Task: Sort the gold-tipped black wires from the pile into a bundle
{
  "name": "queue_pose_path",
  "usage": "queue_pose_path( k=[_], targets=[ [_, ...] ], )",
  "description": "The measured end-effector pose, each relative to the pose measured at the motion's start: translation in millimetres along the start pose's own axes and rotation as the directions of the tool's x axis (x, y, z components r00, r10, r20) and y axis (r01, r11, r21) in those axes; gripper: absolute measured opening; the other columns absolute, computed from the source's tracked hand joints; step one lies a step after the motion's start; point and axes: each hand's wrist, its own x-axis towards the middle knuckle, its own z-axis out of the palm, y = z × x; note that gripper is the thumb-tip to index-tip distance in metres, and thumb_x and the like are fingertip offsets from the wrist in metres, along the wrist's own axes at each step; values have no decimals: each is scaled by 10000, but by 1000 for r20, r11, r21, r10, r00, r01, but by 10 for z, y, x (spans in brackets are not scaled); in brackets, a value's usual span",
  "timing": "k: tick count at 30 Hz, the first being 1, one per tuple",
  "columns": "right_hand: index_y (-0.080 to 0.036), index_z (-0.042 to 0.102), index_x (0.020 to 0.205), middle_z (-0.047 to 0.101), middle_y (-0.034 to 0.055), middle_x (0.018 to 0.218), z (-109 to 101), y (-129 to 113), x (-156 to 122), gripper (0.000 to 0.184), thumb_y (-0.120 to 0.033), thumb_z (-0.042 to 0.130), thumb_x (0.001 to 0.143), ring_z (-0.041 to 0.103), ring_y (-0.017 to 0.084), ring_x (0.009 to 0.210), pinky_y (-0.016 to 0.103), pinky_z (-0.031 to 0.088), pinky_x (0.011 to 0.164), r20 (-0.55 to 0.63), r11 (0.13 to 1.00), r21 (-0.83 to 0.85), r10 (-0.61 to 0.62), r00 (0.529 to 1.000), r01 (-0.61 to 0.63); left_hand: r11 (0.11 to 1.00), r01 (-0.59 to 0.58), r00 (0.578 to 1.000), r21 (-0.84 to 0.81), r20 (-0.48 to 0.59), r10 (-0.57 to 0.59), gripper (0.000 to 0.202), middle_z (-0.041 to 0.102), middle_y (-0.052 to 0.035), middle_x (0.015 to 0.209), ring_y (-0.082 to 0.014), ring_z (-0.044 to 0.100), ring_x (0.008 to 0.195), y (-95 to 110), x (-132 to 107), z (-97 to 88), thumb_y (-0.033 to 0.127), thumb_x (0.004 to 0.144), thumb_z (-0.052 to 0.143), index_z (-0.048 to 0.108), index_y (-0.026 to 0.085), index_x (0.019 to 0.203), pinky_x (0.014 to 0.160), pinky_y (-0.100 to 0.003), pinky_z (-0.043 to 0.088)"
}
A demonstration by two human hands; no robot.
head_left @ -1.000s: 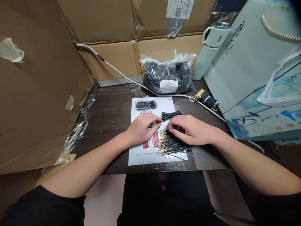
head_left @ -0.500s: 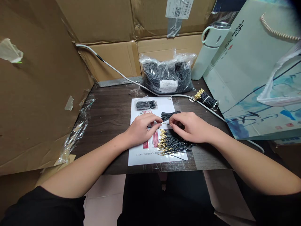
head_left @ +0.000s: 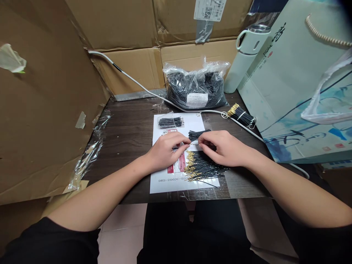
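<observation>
Over a white printed sheet [head_left: 176, 183] on the dark table, my left hand [head_left: 167, 150] and my right hand [head_left: 224, 148] meet fingertip to fingertip. Both pinch a thin gold-tipped wire [head_left: 194, 144] held between them. Just below my right hand lies a loose pile of black wires with gold terminals [head_left: 200, 168]. A small fan of black sleeves [head_left: 198, 134] lies just beyond my fingers. Further up the sheet lies another small bundle of black pieces [head_left: 171, 122].
A clear bag of black parts [head_left: 195, 90] stands at the back. A banded wire bundle [head_left: 242, 115] lies at right beside a grey cable [head_left: 143, 88]. A pale flask [head_left: 246, 55] and a paper gift bag [head_left: 299, 84] stand right. Cardboard walls [head_left: 49, 110] close the left and back.
My right hand lifted from the wire pile toward the left hand and now pinches a single wire with it. Since half a second ago almost nothing has moved.
</observation>
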Motion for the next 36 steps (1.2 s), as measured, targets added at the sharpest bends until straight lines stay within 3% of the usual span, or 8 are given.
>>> queue_pose_path(
  k=[12,25,36],
  targets=[
    [-160,689,1035,706,43,889,68,-11,-3,104,-199,596,1058,610,158,742,310,457,721,-107,998,33,-53,993,57,999,-49,998,-23,-41,48,102,773,-62,981,-171,718,890,32,7,8,143,1027,716,776,166,1106,834,-329,597],
    [-159,689,1030,692,35,887,87,-16,-3,102,-196,601,1068,583,145,721,306,450,707,-121,997,52,-47,992,54,1000,-3,999,-3,-40,3,144,765,-58,1001,-158,672,821,23,-13,6,200,988,779,758,163,1125,796,-341,585],
    [-177,677,1045,704,48,911,60,-23,2,96,-210,590,1072,589,164,743,322,460,717,-116,997,63,-32,993,39,1000,4,1000,-9,-25,-4,56,763,-43,938,-150,668,791,39,3,-4,201,1024,725,757,177,1064,770,-329,564]
  ],
)
